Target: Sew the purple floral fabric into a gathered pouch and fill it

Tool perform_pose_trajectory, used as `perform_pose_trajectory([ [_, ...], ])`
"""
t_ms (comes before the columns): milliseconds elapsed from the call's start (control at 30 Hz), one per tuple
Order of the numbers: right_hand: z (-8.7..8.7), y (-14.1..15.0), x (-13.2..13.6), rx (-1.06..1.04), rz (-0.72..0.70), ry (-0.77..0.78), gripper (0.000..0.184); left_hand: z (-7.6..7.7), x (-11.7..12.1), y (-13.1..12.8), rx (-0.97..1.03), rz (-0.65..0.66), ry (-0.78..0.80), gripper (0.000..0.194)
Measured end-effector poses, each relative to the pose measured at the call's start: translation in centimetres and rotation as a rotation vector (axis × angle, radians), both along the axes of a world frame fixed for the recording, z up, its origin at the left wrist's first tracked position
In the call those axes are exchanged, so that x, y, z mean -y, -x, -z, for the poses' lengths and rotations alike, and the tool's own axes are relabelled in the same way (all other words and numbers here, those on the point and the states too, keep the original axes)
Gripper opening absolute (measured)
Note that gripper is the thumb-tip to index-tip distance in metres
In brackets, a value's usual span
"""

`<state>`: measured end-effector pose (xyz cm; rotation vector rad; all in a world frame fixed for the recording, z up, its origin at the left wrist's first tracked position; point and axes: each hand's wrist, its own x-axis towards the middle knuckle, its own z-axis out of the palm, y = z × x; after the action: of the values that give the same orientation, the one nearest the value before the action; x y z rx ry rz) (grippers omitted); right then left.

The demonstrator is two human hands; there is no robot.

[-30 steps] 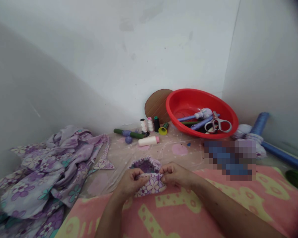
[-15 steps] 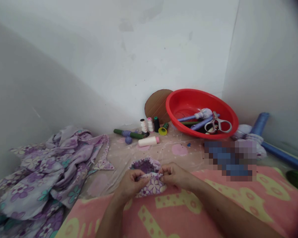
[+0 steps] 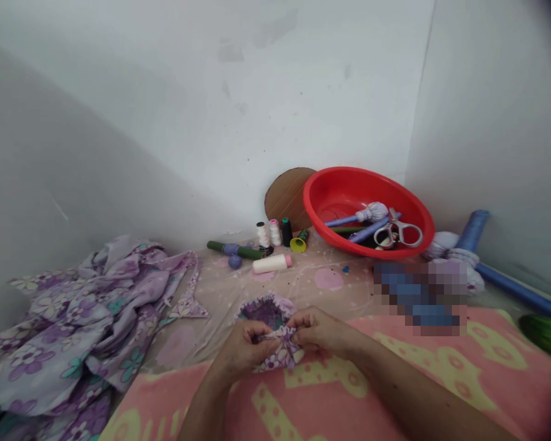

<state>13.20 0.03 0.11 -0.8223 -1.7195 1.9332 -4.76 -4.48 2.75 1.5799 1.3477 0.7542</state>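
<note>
A small piece of purple flowered fabric point(image 3: 287, 355) with a gathered, ruffled rim is held between my two hands, low in the middle of the view. Its far rim stands up in a ring, so the inside shows. My left hand point(image 3: 245, 349) pinches the near rim from the left, thumb on top. On the right, my right hand point(image 3: 314, 334) grips the same rim between thumb and fingers. Small pleats bunch up between the two pinches. Whether a needle or thread sits in the fingers cannot be made out.
A heap of flowered cloth point(image 3: 82, 324) lies at left. Behind my hands are a white thread cone point(image 3: 270, 264), several upright spools and a green stick point(image 3: 234, 250). A red basin point(image 3: 362, 184) holds scissors point(image 3: 397, 234). A pink-yellow blanket point(image 3: 321, 398) lies in front.
The near rim is now bunched more tightly between my hands, which have come a little closer together. The whole view has shifted slightly.
</note>
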Motion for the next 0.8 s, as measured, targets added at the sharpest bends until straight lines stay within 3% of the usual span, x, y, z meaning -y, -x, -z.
perform_pose_trajectory([
  [167,0.2,-0.1,-0.1,-0.047,0.017,0.097,0.012,0.2,0.0,0.6,0.035,-0.034,0.002,0.030],
  [400,-0.9,-0.4,-0.1,-0.093,0.007,0.236,0.014,0.1,0.0,0.6,0.064,-0.112,0.051,0.029],
  [800,0.1,-0.8,-0.5,-0.163,-0.054,0.282,0.015,0.3,-0.1,0.6,0.106,-0.091,0.045,0.030],
])
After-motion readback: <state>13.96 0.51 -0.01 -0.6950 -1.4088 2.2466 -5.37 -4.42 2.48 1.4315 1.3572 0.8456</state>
